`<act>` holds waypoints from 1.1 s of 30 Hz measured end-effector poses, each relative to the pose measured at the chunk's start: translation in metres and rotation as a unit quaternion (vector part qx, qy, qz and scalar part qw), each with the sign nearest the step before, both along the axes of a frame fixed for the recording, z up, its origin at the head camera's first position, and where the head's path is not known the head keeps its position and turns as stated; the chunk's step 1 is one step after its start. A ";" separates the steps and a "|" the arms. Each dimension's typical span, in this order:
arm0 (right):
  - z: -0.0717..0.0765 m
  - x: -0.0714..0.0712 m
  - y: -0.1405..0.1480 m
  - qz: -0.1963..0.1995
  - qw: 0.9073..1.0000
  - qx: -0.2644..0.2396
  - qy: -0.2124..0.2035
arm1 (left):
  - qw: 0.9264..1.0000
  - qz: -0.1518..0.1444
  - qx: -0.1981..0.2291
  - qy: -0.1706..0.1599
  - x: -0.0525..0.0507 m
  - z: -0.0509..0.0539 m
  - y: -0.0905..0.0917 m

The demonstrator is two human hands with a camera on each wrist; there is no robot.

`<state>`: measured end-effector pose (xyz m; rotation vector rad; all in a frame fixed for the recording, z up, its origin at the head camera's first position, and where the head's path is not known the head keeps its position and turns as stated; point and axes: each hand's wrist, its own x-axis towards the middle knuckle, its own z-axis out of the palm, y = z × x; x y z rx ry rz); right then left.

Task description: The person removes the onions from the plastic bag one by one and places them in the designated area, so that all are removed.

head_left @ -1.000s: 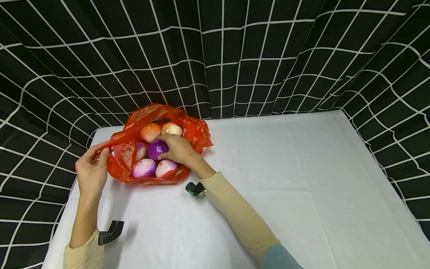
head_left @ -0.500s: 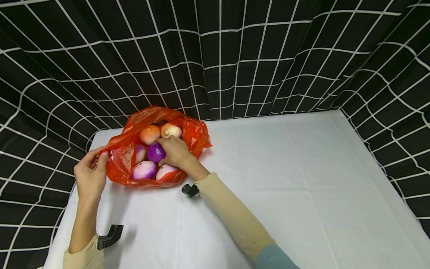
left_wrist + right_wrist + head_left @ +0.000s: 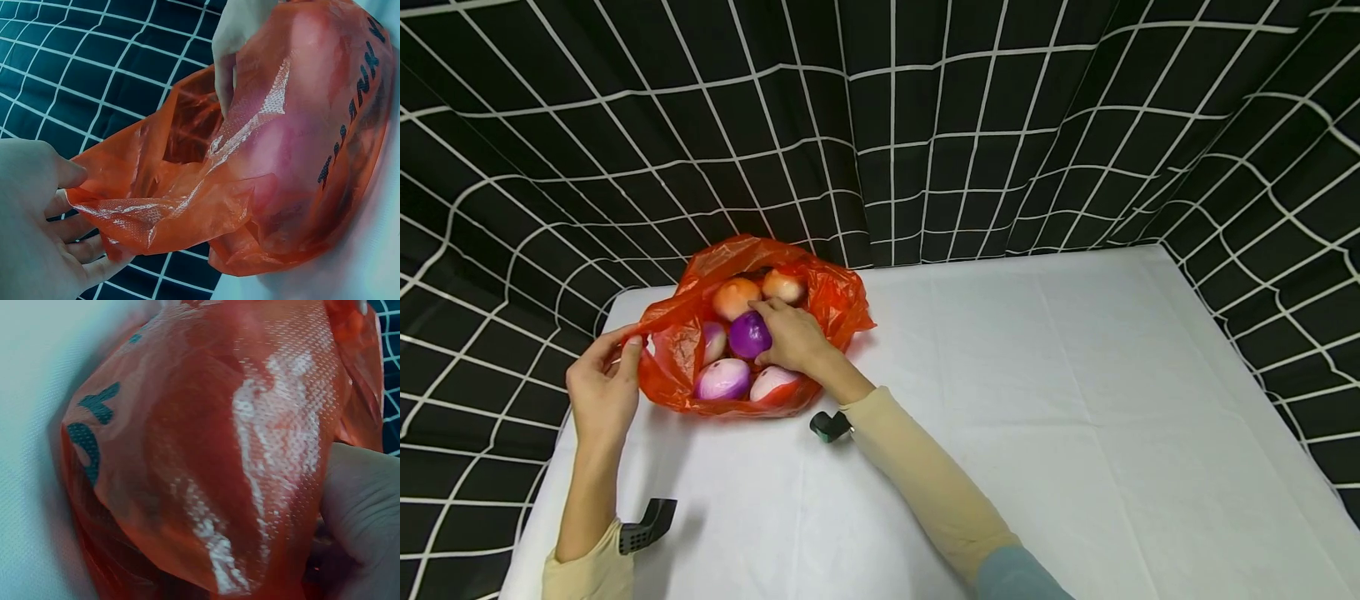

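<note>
A red plastic bag (image 3: 692, 400) lies at the table's left side with its mouth spread wide. My left hand (image 3: 602, 392) pinches the bag's left rim between thumb and fingers; the left wrist view shows that hand (image 3: 37, 219) at the bag's edge. Reaching into the mouth, my right hand (image 3: 797, 340) holds a glossy purple onion (image 3: 750, 335), thumb and fingers on its right side. Around it sit an orange-brown onion (image 3: 737, 298), a paler brown one (image 3: 783, 287) and several white-purple onions (image 3: 724, 379). Bag film (image 3: 206, 450) hides the contents in the right wrist view.
A white cloth (image 3: 1000, 400) covers the table. Black curtains with white grid lines (image 3: 955, 150) stand behind and at both sides. Wrist cameras (image 3: 649, 525) are worn on both forearms.
My right hand has shifted only slightly, keeping the purple onion. The back right onion now shows browner skin, with red film over its top. My left hand stays at the bag's rim.
</note>
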<state>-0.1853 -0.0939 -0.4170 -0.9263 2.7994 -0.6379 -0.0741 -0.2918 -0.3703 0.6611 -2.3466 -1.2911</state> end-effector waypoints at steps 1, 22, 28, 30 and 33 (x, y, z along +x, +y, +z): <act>0.001 0.000 0.001 -0.001 1.000 -0.012 -0.006 | 1.000 0.000 -0.004 0.004 0.000 0.000 0.000; 0.019 -0.002 0.037 0.024 0.977 -0.201 -0.061 | 1.000 -0.004 -0.005 0.008 -0.001 0.002 0.003; 0.018 -0.003 0.045 0.040 0.971 -0.229 -0.063 | 1.000 -0.007 -0.009 0.005 -0.002 0.002 0.004; 0.018 -0.003 0.043 0.045 0.977 -0.202 -0.058 | 1.000 -0.007 -0.011 0.003 -0.001 0.002 0.004; 0.015 -0.003 0.036 0.042 0.985 -0.157 -0.051 | 1.000 -0.004 -0.016 0.001 0.001 0.002 0.003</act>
